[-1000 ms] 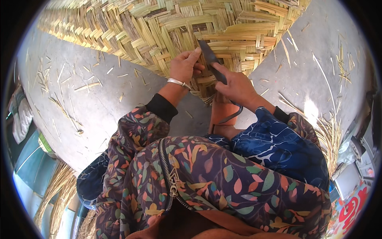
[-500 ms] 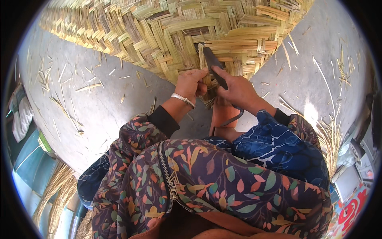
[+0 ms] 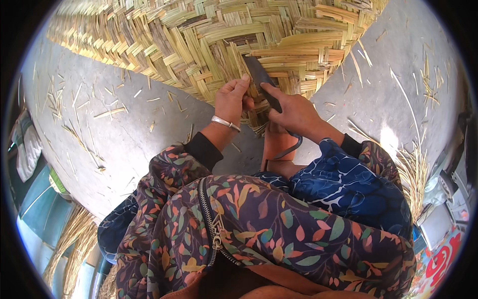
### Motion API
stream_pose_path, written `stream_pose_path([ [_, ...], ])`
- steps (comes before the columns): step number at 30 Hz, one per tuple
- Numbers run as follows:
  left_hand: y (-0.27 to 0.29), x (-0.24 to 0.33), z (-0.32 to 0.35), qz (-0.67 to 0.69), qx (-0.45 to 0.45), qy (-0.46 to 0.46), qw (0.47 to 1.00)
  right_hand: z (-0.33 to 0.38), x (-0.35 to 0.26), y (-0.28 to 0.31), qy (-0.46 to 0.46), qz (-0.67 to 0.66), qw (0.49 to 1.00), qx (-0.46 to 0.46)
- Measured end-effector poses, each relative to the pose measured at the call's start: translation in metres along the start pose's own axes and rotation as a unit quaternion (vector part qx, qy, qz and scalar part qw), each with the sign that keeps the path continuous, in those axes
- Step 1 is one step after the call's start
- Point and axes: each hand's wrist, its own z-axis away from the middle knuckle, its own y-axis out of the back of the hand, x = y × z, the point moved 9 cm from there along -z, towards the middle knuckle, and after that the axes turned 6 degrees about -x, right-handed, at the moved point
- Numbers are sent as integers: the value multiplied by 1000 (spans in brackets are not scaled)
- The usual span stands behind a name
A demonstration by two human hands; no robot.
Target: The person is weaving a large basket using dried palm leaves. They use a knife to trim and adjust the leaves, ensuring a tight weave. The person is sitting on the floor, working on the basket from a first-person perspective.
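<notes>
A large woven straw mat (image 3: 199,55) spreads ahead of me, one corner pointing toward my body. Near that corner, my left hand (image 3: 231,99), with a silver bangle on its wrist, is closed, thumb and fingertips pinched at a straw strip (image 3: 236,66) of the weave. My right hand (image 3: 295,112) grips a dark, flat-bladed tool (image 3: 260,74), its forefinger laid along the blade. The far end of the blade rests on or in the weave, just right of my left fingers. A dark curved tail of the tool hangs below my right hand.
Loose straw bits lie scattered over the grey floor (image 3: 119,149). Straw bundles stand at lower left (image 3: 77,239) and at right (image 3: 411,174). My bare foot (image 3: 276,147) is under the mat's corner. Teal tiles (image 3: 37,209) edge the left side.
My left hand has drawn slightly left, away from the blade. The blade's far end has shifted a little left and down with my right hand. The mat has barely moved in view.
</notes>
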Motion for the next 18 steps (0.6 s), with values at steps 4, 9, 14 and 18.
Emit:
stream_pose_path([
  [4, -4, -14, 2, 21, -33, 49, 998, -2, 4, -1, 13, 0, 1000, 20],
  [9, -6, -20, 0, 22, -30, 97, 995, -2, 6, -2, 14, -26, 999, 21],
  [14, 5, 6, -38, -118, -1, 18, 993, -4, 6, -4, 4, -53, 998, 18],
  [18, 5, 17, -36, -169, 13, 32, 985, -2, 3, -2, 1, -46, 999, 12],
])
